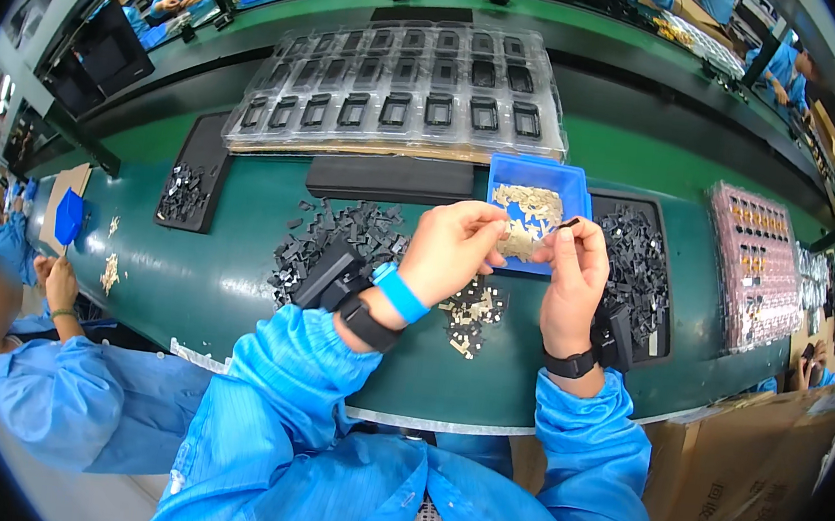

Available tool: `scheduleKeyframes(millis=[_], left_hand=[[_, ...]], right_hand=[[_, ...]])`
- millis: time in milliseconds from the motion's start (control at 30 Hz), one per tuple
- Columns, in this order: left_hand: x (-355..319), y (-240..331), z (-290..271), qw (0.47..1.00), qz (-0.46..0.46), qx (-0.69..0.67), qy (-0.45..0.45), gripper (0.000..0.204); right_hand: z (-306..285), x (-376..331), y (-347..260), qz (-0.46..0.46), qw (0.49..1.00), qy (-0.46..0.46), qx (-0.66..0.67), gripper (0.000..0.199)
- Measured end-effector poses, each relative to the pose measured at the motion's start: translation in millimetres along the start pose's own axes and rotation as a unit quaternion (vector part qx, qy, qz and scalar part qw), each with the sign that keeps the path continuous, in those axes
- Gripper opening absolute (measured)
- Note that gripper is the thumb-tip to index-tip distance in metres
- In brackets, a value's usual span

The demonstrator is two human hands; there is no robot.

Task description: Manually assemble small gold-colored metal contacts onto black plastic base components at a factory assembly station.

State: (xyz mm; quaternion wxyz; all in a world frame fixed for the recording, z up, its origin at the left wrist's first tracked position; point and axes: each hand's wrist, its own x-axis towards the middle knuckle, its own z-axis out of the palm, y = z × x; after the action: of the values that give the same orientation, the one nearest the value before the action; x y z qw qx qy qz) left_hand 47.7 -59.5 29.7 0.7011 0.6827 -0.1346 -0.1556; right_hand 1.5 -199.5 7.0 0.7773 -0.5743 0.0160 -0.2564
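Left hand [454,249] pinching a small gold-coloured metal piece [502,235], right hand [575,276] gripping a small black plastic part [570,222], both hovering over the blue plastic tray [575,185] on the green worktop [195,269].

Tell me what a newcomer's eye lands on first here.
The left hand and right hand meet mid-frame, pinching small parts over a blue tray of gold pieces. Behind it lies a clear blister tray of black frames; loose black parts are heaped at left.

Head-worn fisheye, looking down

It faces forward and down, close over the green workbench [235,273]; straight edges bend near the rim.
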Motion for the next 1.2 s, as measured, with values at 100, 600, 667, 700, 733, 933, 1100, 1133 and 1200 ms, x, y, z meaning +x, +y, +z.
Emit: scheduleKeyframes(millis=[100,600,667,700,733,933,1100,1133,1200], left_hand=[[7,3,0,0.998,-0.028,0.047,-0.013,0.025],[-54,19,-67,0.94,0.11,0.321,0.018,0.014],[-83,10,-87,0.925,0.049,0.376,-0.006,0.018],[-97,3,-94,0.914,0.058,0.402,-0.012,0.02],[-109,-2,-98,0.901,0.069,0.427,-0.017,0.022],[-142,-33,-93,0.903,0.051,0.425,-0.04,0.021],[-129,-13,-81,0.981,-0.052,0.187,0.023,0.017],[-124,-8,-78,0.995,-0.057,0.081,0.023,0.017],[-111,-1,-76,0.999,-0.034,0.015,0.007,0.017]], right_hand=[[-1,0,7,-0.01,1.0,0.011,-0.007,0.006],[1,-1,0,-0.001,1.0,-0.005,-0.014,0.008],[2,-2,1,-0.001,0.999,-0.022,-0.03,0.008],[3,-2,1,-0.004,0.999,-0.037,-0.033,0.007],[4,-3,1,0.001,0.999,-0.037,-0.029,0.007],[2,-5,7,-0.005,0.997,-0.051,-0.056,0.008],[7,-6,5,0.009,0.993,-0.107,-0.058,0.008],[12,-7,2,0.02,0.988,-0.146,-0.053,0.008],[24,-14,-2,0.06,0.973,-0.224,0.01,0.017]])
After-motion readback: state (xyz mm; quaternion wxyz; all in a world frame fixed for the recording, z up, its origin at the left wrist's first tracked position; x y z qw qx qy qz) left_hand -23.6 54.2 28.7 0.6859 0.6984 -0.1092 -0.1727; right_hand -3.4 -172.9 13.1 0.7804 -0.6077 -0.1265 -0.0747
